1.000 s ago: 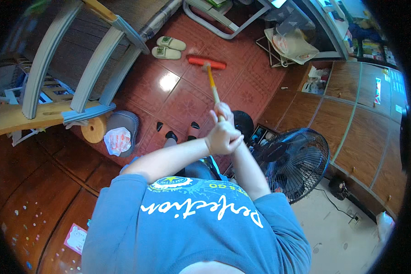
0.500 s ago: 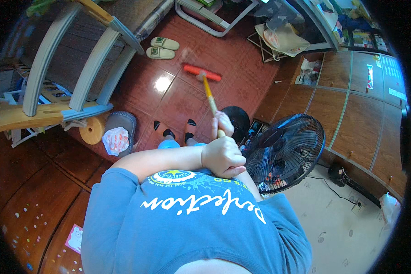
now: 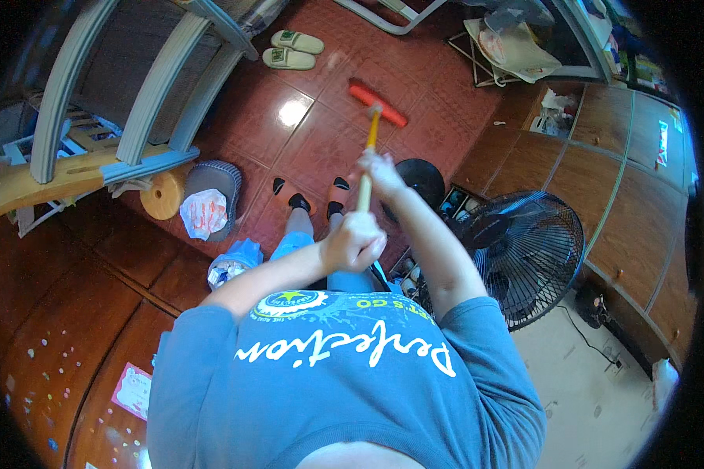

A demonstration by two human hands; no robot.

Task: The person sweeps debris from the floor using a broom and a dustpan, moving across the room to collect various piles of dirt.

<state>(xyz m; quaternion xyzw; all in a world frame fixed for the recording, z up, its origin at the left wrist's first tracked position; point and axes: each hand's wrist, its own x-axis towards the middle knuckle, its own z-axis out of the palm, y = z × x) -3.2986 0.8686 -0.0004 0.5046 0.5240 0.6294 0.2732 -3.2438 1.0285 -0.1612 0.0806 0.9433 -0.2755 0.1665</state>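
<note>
Both my hands hold a pale yellow pole with a red bar-shaped head (image 3: 378, 103), which lies on the red tiled floor (image 3: 246, 129) ahead of my feet; whether it is a broom or a mop I cannot tell. Closed round the pole's upper end, in front of my belly, is my left hand (image 3: 353, 241). Farther down, my right hand (image 3: 379, 173) grips the pole with the arm stretched forward. My feet, in dark-patterned footwear, stand just left of the pole.
Close on my right stands a black fan (image 3: 516, 258), with a dark round base (image 3: 418, 187) near the pole. Pale slippers (image 3: 293, 49) lie ahead. At left are a lined bin (image 3: 238, 262), a grey stool (image 3: 211, 184) and a wooden ladder (image 3: 160, 98). Brown cabinets (image 3: 540, 168) line the right.
My hands have moved apart along the pole, the left leftward and away from my chest, the right farther forward. The red head has shifted slightly right and nearer. The lined bin has come into view.
</note>
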